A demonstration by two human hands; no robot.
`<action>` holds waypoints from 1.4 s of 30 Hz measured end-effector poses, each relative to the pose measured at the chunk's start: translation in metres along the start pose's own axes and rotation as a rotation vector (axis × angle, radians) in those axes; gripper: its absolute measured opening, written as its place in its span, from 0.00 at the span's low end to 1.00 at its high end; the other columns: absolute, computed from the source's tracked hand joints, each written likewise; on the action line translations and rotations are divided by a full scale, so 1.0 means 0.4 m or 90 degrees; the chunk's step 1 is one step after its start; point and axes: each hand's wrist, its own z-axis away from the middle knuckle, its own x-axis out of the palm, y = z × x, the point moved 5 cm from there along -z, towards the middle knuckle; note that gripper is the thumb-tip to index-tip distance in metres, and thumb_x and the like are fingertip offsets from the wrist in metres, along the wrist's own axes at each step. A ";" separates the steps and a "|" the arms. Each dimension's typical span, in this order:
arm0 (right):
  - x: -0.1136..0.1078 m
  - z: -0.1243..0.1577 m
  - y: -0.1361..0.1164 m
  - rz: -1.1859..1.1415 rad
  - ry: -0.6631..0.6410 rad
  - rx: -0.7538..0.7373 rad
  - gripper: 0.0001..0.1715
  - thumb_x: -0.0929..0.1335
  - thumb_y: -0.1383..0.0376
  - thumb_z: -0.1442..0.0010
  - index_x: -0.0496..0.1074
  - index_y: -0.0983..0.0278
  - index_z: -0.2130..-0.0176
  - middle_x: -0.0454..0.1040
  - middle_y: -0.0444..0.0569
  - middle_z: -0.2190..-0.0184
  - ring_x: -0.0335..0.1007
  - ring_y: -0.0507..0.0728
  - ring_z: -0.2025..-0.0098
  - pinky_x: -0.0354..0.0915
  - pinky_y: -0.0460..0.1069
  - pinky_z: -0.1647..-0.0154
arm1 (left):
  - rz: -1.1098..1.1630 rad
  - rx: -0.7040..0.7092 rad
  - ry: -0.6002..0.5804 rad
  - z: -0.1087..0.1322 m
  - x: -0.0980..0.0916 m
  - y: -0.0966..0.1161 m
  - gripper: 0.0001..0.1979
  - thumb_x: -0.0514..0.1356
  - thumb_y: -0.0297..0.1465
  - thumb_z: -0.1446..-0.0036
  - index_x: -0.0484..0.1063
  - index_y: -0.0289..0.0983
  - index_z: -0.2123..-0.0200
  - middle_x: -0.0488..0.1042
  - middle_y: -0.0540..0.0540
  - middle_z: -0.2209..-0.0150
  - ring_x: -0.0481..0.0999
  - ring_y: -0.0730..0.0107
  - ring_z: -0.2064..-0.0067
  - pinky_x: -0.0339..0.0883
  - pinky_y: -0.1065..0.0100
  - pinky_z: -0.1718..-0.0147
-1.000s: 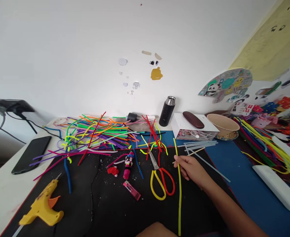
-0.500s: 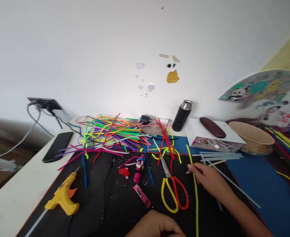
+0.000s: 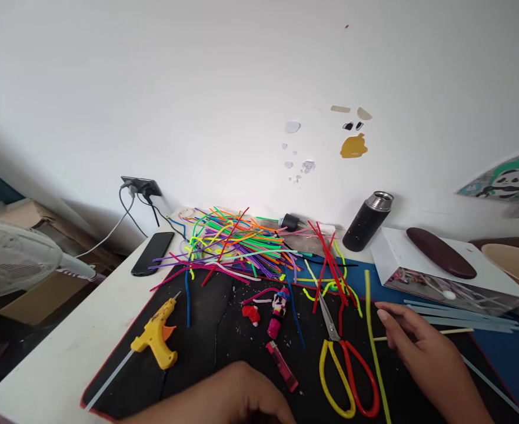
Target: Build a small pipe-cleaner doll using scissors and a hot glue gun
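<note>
My left hand (image 3: 246,391) is at the bottom edge, fingers curled; whatever they may hold is hidden. On the right, my right hand (image 3: 427,353) hovers over the mat, its thumb and fingers loosely bent and slightly apart, with nothing visible between them. A thin wooden stick (image 3: 458,331) runs behind that hand. Just left of it stretches a long yellow-green pipe cleaner (image 3: 373,338), its lower end out of view. Scissors (image 3: 336,359) with one yellow and one red handle lie between my hands. Nearby are a pink lighter (image 3: 282,366), a small pipe-cleaner figure (image 3: 278,312) and a red piece (image 3: 251,314).
A yellow glue gun (image 3: 157,335) lies left on the black mat (image 3: 206,341). Behind is a pile of coloured pipe cleaners (image 3: 242,241). A phone (image 3: 152,254), black flask (image 3: 368,221), white box (image 3: 392,253), glasses case (image 3: 440,252) and glue sticks (image 3: 466,318) surround the mat.
The view has swung left, so objects sit further right. My right hand's fingertips have come away from the stick's left end. My left hand stays low at the bottom edge.
</note>
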 end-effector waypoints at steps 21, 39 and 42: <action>0.155 0.098 -0.047 -0.042 -0.189 -0.139 0.27 0.66 0.41 0.32 0.84 0.56 0.56 0.87 0.48 0.59 0.84 0.59 0.60 0.75 0.42 0.63 | -0.834 -0.072 0.423 -0.239 -0.616 -0.082 0.09 0.59 0.25 0.36 0.81 0.35 0.64 0.82 0.35 0.57 0.80 0.50 0.48 0.70 0.57 0.48; 0.263 0.124 -0.228 -0.072 -0.326 -0.173 0.22 0.62 0.49 0.27 0.80 0.57 0.59 0.79 0.44 0.71 0.73 0.56 0.72 0.62 0.47 0.70 | -0.523 -0.011 0.638 -0.162 -0.817 0.040 0.12 0.60 0.40 0.41 0.79 0.40 0.67 0.83 0.46 0.70 0.79 0.61 0.69 0.66 0.65 0.69; 0.271 0.134 -0.243 -0.064 -0.347 -0.171 0.20 0.63 0.51 0.27 0.79 0.57 0.59 0.77 0.43 0.73 0.71 0.55 0.73 0.61 0.47 0.70 | -0.453 0.021 0.668 -0.150 -0.825 0.042 0.13 0.61 0.41 0.42 0.79 0.38 0.65 0.83 0.45 0.69 0.79 0.63 0.69 0.67 0.66 0.68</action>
